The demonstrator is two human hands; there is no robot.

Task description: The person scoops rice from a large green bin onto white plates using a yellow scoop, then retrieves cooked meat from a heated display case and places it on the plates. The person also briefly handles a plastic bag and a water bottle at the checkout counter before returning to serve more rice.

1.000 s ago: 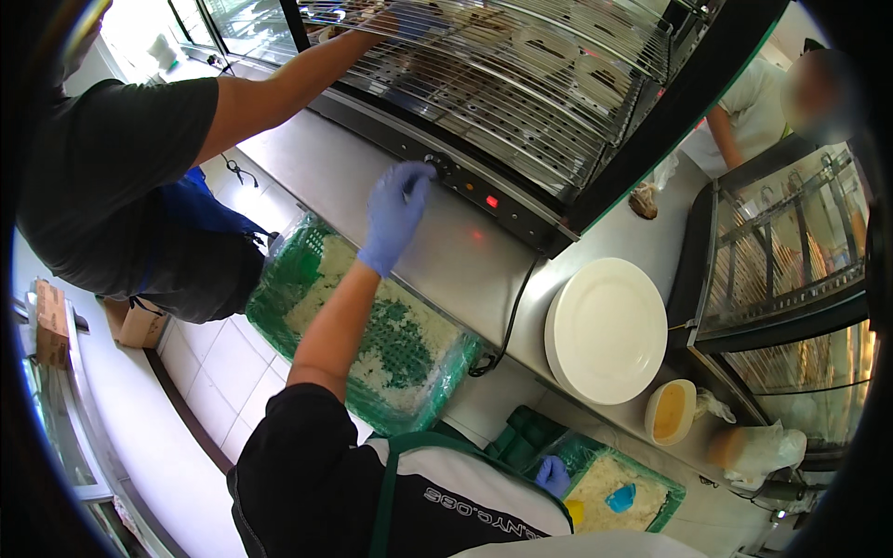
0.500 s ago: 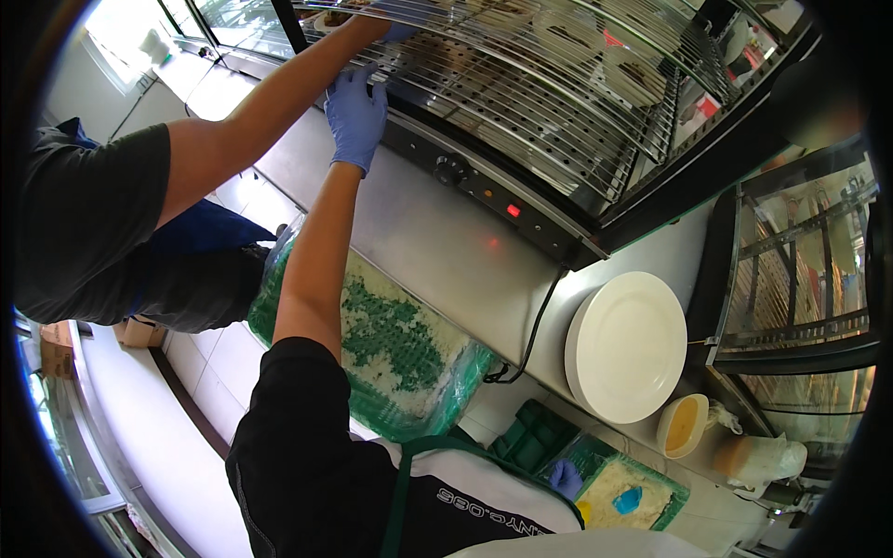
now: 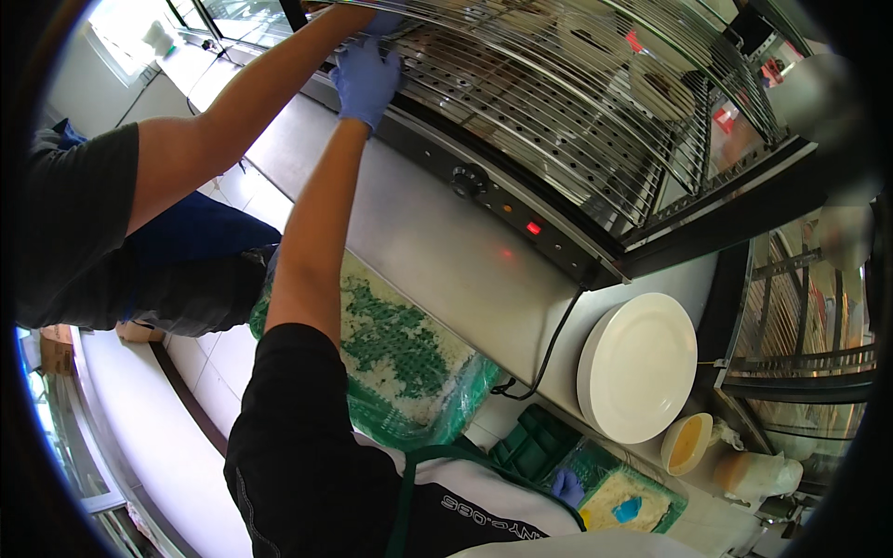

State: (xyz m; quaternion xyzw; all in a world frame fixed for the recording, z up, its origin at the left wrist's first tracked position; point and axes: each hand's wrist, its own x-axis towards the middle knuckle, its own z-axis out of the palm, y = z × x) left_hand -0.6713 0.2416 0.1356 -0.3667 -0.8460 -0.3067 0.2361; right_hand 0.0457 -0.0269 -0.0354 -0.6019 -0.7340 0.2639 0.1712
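Observation:
My left arm, in a black sleeve, reaches up to the front of a glass food warmer. My left hand (image 3: pixel 366 82), in a blue-violet glove, lies at the warmer's lower front edge with its fingers apart, holding nothing I can see. Beside it, a co-worker's gloved hand (image 3: pixel 383 20) goes in over the wire rack (image 3: pixel 558 84); what it touches is hidden. Food in pale containers (image 3: pixel 662 88) shows behind the rack wires. Low down, past my chest and green apron strap, a gloved hand, apparently my right hand (image 3: pixel 567 486), hangs near a rice tray (image 3: pixel 674 505); its fingers are unclear.
The warmer's control panel (image 3: pixel 502 206) has a knob and a red light. White plates (image 3: pixel 642 367) are stacked on the steel counter (image 3: pixel 409 200), near a bowl of yellow liquid (image 3: pixel 688 442). A plastic-wrapped green crate of rice (image 3: pixel 400 344) stands below. A co-worker (image 3: pixel 74 205) is at left.
The view has shifted slightly, so the warmer and plates sit farther right and lower. My left hand has moved up against the warmer's edge, its fingers more spread. My right hand is almost still.

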